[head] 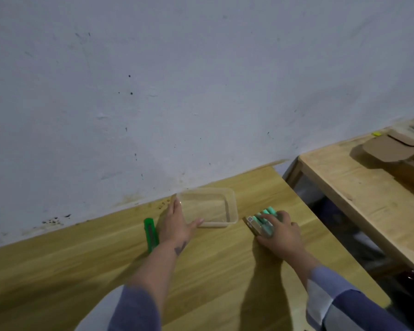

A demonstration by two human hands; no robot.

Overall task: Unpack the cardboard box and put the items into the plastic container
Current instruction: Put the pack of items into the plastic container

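A clear rectangular plastic container (232,206) stands on the wooden table near the wall, with nothing visible inside. My left hand (177,223) rests against its left front corner, fingers spread along the side and thumb on the front rim. To the right, a small cardboard box (251,224) lies on the table with several teal marker-like items (264,219) on top of it. My right hand (281,231) lies over these items and the box, fingers curled around them.
A green utility knife (150,232) lies left of my left hand. A second wooden table (359,194) stands to the right across a gap, carrying an open cardboard box (390,149) and small items. The wall runs along the table's far edge.
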